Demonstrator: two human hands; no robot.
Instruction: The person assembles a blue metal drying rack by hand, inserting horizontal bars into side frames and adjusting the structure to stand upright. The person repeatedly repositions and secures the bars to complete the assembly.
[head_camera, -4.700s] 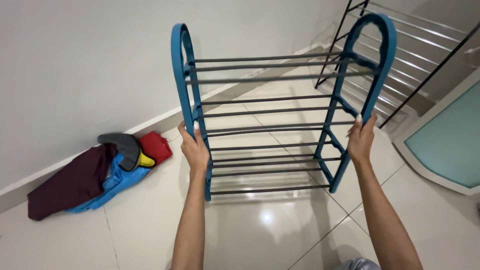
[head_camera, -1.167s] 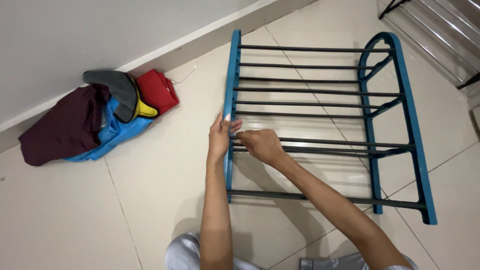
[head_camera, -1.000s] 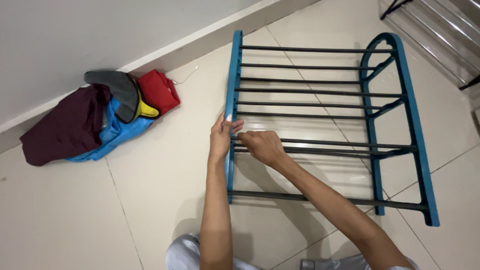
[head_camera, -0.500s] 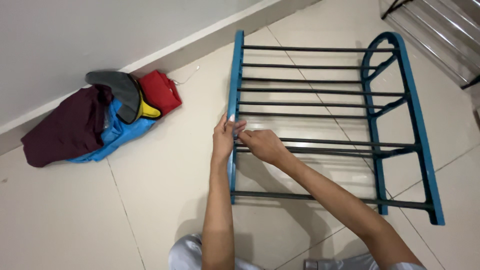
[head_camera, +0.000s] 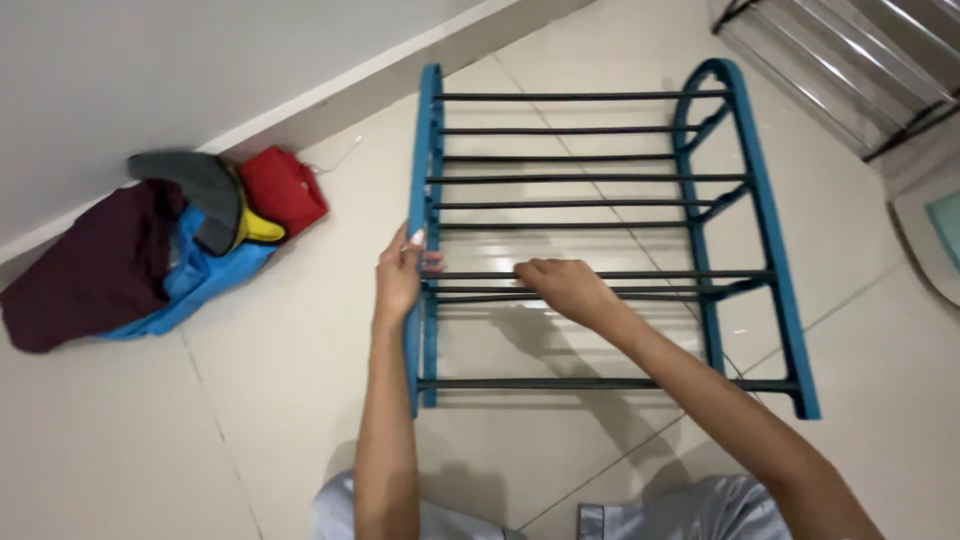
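A: Here we are over the blue plastic-framed shoe rack with dark metal rods (head_camera: 600, 200), lying flat on the glossy cream floor tiles (head_camera: 280, 350), its far end close to the pale wall skirting (head_camera: 330, 85).

B: And both hands are on it. Our left hand (head_camera: 400, 275) is wrapped round the near-side blue upright (head_camera: 418, 300), fingers curled over its edge, thumb to the inside.

A: A bracing grip, we'd say. The right hand (head_camera: 560, 285) is closed over one of the dark rods (head_camera: 660, 275), about a third of the way along from that upright.

B: Fingers folded down over it (knuckles up, so we can't see how tightly the tips close underneath).

A: Our read: the step in hand is working that rod loose from its socket in the upright, one side held steady while the other pulls.

B: If so, the next move calls for a straight pull along the rod's own line, not a twist, with the left hand keeping the frame from sliding on that slick tile.

A: Off to the left, a heap of maroon, blue, grey, yellow and red cloth (head_camera: 150, 250) lies against the wall, well apart from the rack.

B: And a second rack of pale metal bars (head_camera: 840, 60) shows at the top right.
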